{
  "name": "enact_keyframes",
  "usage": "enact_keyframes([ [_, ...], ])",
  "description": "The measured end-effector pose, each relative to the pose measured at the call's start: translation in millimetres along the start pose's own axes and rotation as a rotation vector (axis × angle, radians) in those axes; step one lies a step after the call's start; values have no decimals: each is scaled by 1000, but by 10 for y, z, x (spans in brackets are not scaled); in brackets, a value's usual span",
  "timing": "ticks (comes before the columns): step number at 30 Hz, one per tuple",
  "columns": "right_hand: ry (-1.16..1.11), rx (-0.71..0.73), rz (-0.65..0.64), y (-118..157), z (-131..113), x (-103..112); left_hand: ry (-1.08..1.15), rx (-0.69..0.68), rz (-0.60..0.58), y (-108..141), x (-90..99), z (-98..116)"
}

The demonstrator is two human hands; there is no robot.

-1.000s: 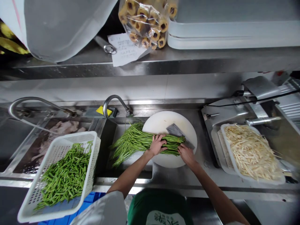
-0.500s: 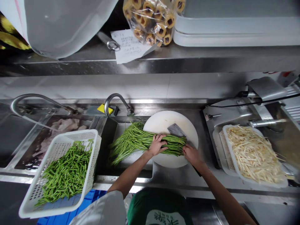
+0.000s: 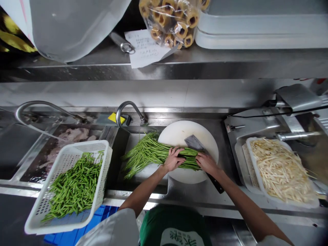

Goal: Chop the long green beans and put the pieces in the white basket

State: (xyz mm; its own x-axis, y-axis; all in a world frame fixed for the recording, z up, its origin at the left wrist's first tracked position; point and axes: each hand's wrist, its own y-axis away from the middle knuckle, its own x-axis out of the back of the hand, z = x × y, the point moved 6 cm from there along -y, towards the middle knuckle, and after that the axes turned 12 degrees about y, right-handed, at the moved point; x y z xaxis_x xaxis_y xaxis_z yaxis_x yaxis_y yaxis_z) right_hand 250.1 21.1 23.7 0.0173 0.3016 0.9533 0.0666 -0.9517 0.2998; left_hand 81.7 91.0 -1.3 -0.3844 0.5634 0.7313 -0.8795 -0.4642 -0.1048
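A thick bundle of long green beans (image 3: 151, 150) lies across a round white cutting board (image 3: 176, 131), its loose ends trailing left over the sink. My left hand (image 3: 174, 159) rests over the bundle's middle, fingers spread and bent around it. At the bundle's right end, the curled fingers of my right hand (image 3: 206, 163) close on the bean ends. A cleaver (image 3: 194, 141) lies on the board, partly beneath the beans and my right hand. Its dark handle (image 3: 216, 184) sticks out below my right wrist, over the board's edge.
On the left, a white perforated basket (image 3: 32, 213) holds cut green pieces. Beyond it, pale meat (image 3: 74, 135) sits in a sink. Curved faucets (image 3: 129, 103) stand behind. At right is a tub of bean sprouts (image 3: 284, 171). A steel shelf (image 3: 205, 65) crosses above.
My right hand has shifted slightly left and up at the bean ends, and more of the cleaver's handle shows. My left hand keeps its place on the bundle. The view has moved slightly.
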Motion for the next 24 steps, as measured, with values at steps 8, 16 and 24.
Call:
enact_keyframes([
  [8, 13, 55, -10, -16, -74, -87, -13, 112, -44, -79, 21, 43],
  [16, -32, -15, 36, 76, 175, -78, -63, 78, -103, -105, -10, 119],
  [24, -153, -172, 87, 537, 108, -143, -72, 89, -79, -106, -92, 50],
])
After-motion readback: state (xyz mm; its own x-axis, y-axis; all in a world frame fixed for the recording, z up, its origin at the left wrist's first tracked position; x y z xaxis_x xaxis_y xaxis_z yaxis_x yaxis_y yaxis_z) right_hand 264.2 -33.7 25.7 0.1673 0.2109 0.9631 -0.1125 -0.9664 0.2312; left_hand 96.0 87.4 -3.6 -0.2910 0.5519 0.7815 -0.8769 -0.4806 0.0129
